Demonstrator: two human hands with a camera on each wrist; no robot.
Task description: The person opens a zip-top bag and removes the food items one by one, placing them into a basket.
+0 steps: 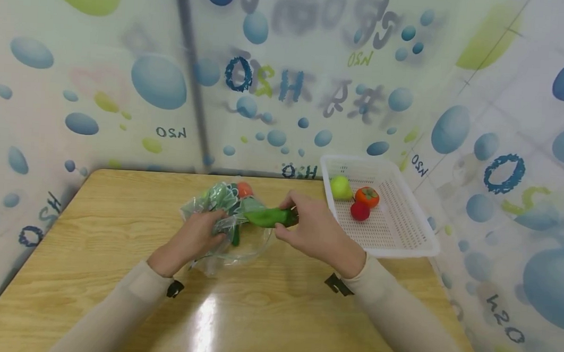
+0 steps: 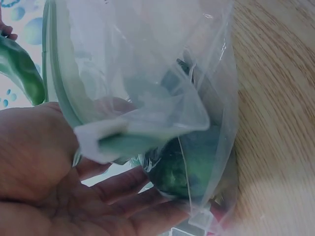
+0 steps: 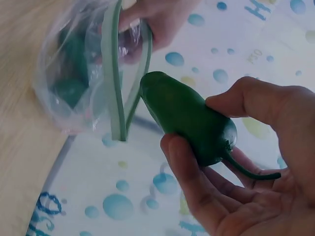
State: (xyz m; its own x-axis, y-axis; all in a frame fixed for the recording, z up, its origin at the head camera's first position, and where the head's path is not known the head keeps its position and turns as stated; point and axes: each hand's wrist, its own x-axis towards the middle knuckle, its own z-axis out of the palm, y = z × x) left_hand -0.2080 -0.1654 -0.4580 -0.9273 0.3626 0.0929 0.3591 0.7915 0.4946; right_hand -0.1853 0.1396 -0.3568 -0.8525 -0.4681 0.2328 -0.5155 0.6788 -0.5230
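My right hand (image 1: 315,225) pinches a long green pepper (image 3: 184,118) between thumb and fingers near its stem end. The thin curved stem shows over the palm in the right wrist view. The pepper's blunt tip points left, right at the open mouth of a clear zip bag (image 2: 162,113) with a green-edged seal. My left hand (image 1: 197,240) holds the bag by its mouth, with fingers spread along its side in the left wrist view. Inside the bag are a red-orange item (image 1: 244,189) and several green ones, blurred by the plastic.
A white perforated basket (image 1: 393,245) stands at the table's back right. In it lie a yellow-green fruit (image 1: 341,188), an orange persimmon (image 1: 368,196) and a red round fruit (image 1: 360,211). A wall printed with bubbles borders the wooden table (image 1: 275,314) at the back.
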